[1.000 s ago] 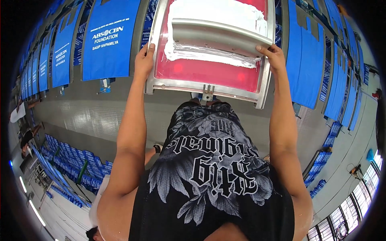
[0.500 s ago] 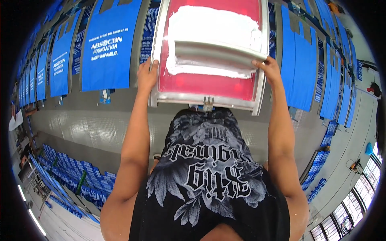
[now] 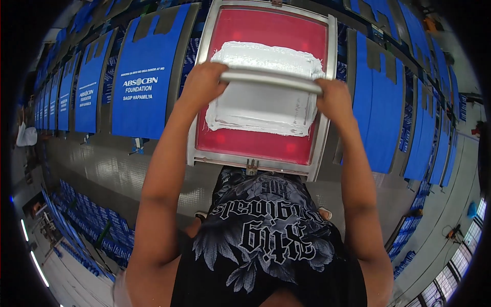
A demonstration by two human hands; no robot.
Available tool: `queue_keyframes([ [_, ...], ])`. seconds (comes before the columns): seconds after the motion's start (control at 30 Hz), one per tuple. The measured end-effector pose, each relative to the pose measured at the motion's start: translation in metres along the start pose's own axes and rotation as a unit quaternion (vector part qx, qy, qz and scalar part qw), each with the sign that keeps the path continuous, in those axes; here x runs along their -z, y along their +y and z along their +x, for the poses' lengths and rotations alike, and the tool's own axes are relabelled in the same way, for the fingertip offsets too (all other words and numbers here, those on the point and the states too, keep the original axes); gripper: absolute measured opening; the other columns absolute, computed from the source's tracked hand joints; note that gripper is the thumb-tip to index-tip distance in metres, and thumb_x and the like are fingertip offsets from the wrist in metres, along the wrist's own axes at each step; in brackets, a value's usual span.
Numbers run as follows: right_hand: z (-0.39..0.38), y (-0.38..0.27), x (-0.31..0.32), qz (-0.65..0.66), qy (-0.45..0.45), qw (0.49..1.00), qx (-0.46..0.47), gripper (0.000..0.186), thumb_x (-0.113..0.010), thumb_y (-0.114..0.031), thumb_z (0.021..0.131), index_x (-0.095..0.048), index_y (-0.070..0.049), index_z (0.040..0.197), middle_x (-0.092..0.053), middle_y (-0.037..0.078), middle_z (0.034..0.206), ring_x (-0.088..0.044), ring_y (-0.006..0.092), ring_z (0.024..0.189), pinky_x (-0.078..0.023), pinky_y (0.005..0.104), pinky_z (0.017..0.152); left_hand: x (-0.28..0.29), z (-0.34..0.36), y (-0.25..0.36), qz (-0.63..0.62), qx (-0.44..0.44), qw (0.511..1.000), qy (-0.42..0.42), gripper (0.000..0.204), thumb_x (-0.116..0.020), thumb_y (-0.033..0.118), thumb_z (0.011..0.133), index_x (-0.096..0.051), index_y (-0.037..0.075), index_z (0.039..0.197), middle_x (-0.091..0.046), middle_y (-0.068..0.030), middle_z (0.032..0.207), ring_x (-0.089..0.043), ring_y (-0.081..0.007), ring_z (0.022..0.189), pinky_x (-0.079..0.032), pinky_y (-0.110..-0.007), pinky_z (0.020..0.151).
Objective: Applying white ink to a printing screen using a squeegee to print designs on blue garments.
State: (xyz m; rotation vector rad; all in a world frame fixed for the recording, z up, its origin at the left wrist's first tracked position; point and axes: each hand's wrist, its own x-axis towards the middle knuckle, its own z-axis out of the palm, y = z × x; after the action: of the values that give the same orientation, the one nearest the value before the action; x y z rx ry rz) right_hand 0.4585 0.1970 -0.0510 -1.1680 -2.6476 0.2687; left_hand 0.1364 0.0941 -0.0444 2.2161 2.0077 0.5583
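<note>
A screen-printing frame [image 3: 286, 168] with metal rails and red mesh [image 3: 271, 25] lies in front of my body. Thick white ink [image 3: 266, 51] spreads over the middle of the mesh, with a smoother, thinner patch nearer me. Across the ink runs a long squeegee [image 3: 271, 78] with a pale grey handle. My left hand [image 3: 204, 86] is closed round its left end, and my right hand [image 3: 333, 100] grips the right end. The squeegee's lower edge is blurred, so I cannot tell how firmly it meets the mesh.
Blue fabric pieces lie on boards in rows on both sides, the nearest being a printed blue piece [image 3: 140, 77] at left and a plain blue piece [image 3: 378, 102] at right. Stacked blue items [image 3: 97, 215] stand low at left. Grey floor [image 3: 102, 163] shows behind the boards.
My left hand has left the frame's side rail and taken the squeegee's left end. My right hand has closed more fully round the other end. The frame appears lower in view.
</note>
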Motion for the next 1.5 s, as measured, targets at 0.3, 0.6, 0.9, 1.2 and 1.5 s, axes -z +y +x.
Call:
queue_keyframes([
  [0.3, -0.046, -0.025, -0.049, -0.002, -0.04, 0.999, -0.008, 0.04, -0.058, 0.003, 0.06, -0.056, -0.006, 0.099, -0.058, 0.011, 0.09, -0.055, 0.0302, 0.091, -0.038, 0.0474, 0.09, -0.04, -0.058, 0.002, 0.011, 0.027, 0.998, -0.048, 0.045, -0.067, 0.002, 0.059, -0.06, 0.009, 0.102, -0.057, -0.0092, 0.095, -0.053, -0.0283, 0.093, -0.041, -0.04, 0.081],
  [0.6, -0.085, -0.033, -0.057, 0.016, -0.035, 0.999, -0.038, 0.043, -0.064, 0.002, 0.056, -0.064, -0.008, 0.098, -0.063, 0.011, 0.087, -0.058, 0.0293, 0.089, -0.034, 0.0489, 0.101, -0.055, -0.105, 0.008, -0.028, 0.052, 0.998, -0.034, 0.038, -0.07, 0.002, 0.054, -0.065, 0.006, 0.091, -0.064, -0.0117, 0.088, -0.059, -0.0294, 0.088, -0.046, -0.04, 0.081],
  [0.9, 0.019, -0.01, -0.012, 0.011, -0.129, 0.988, -0.088, 0.04, -0.061, -0.002, 0.061, -0.067, -0.01, 0.1, -0.064, 0.019, 0.078, -0.061, 0.0364, 0.08, -0.05, 0.0441, 0.073, -0.02, 0.004, -0.02, 0.013, 0.113, 0.986, -0.119, 0.034, -0.075, 0.024, 0.067, -0.068, 0.007, 0.096, -0.065, -0.0151, 0.093, -0.063, -0.0316, 0.087, -0.049, -0.038, 0.079],
  [1.2, -0.018, -0.004, -0.052, -0.022, -0.097, 0.992, -0.075, 0.04, -0.06, -0.002, 0.06, -0.067, -0.012, 0.098, -0.066, 0.015, 0.083, -0.062, 0.0301, 0.082, -0.038, 0.0465, 0.097, -0.045, -0.014, -0.011, -0.014, 0.088, 0.99, -0.11, 0.031, -0.071, 0.011, 0.061, -0.069, 0.011, 0.092, -0.065, -0.0125, 0.078, -0.061, -0.0314, 0.08, -0.047, -0.041, 0.079],
  [1.5, -0.034, -0.036, -0.004, -0.012, -0.158, 0.981, -0.115, 0.038, -0.06, -0.001, 0.06, -0.068, -0.01, 0.096, -0.066, 0.014, 0.085, -0.06, 0.0333, 0.087, -0.047, 0.0428, 0.086, -0.012, -0.045, 0.005, -0.058, 0.164, 0.968, -0.181, 0.034, -0.076, 0.011, 0.061, -0.068, 0.009, 0.094, -0.065, -0.0138, 0.095, -0.061, -0.0314, 0.09, -0.048, -0.039, 0.081],
])
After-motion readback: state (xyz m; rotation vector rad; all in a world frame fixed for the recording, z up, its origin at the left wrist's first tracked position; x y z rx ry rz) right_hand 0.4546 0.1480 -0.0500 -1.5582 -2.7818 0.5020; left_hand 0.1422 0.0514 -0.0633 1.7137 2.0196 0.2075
